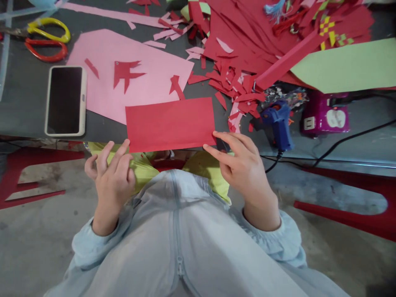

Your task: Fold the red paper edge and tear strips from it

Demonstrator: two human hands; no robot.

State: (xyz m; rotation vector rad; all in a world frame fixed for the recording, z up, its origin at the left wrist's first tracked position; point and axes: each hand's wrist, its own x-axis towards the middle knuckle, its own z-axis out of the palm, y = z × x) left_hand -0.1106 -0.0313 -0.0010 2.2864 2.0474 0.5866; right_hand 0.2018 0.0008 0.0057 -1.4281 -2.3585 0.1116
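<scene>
Head view. Red paper rectangle (171,126) in the middle of the frame, upper edge over the pink sheet (161,64), lower edge about level with the rim of the dark table (27,117). Left hand (114,179), lower left of centre: fingers spread and curled, one tip at the paper's lower-left corner. Right hand (243,165), lower right of centre: two fingertips apart at the lower-right corner, one on the side edge, one by the bottom edge. Whether either hand pinches, I can't tell.

Progress, as I judge it: rectangle trimmed straight, no cuts showing in its face; any further shaping remains undone. Cutting elsewhere looks well advanced: red scraps (236,82) heaped upper right of centre, a notched red piece (120,73) on the pink.

Tools lie unheld: scissors (32,29) upper left, blue glue gun (281,126) right of centre, corded. Phone (64,101) at left, screen dark.
</scene>
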